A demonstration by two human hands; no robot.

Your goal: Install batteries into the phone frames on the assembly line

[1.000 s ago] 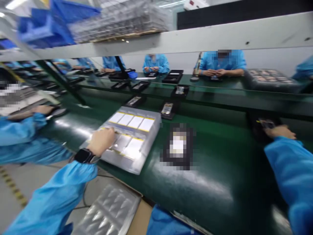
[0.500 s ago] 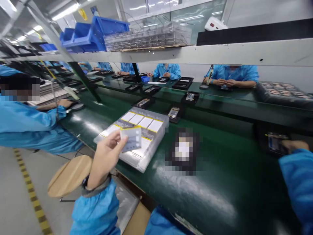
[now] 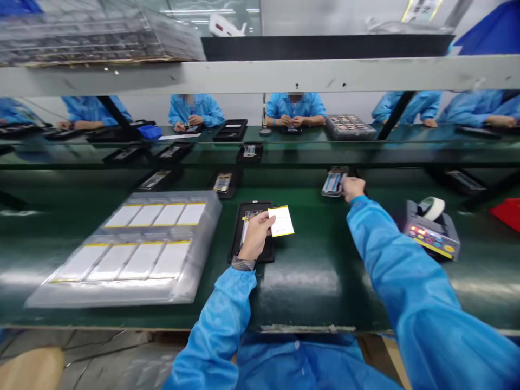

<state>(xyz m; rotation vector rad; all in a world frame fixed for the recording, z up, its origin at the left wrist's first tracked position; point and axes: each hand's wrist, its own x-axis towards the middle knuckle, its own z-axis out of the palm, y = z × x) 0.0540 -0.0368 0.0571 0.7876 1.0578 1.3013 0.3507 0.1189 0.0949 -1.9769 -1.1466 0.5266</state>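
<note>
My left hand (image 3: 257,234) pinches a white rectangular card-like piece (image 3: 281,221) with yellow edges. It is held above the right side of a black tray (image 3: 267,253) in which a phone-like part (image 3: 248,222) lies, partly hidden by the hand. Farther right, my right hand (image 3: 353,188) is closed at the right end of a phone-like device (image 3: 335,181) with blue strips, its fingertips partly hidden. At the left, a clear plastic tray (image 3: 203,238) bears several white pieces like the held one.
A tape dispenser (image 3: 433,230) stands right of my right arm. Several black trays with devices line the bench behind, such as one tray (image 3: 233,187). A shelf beam (image 3: 260,76) crosses above. People in blue sit opposite. A red object (image 3: 507,214) lies far right.
The view has swung to the right. My left hand has carried the white piece from over the clear tray to over the black tray. My right hand and its device have come more into view.
</note>
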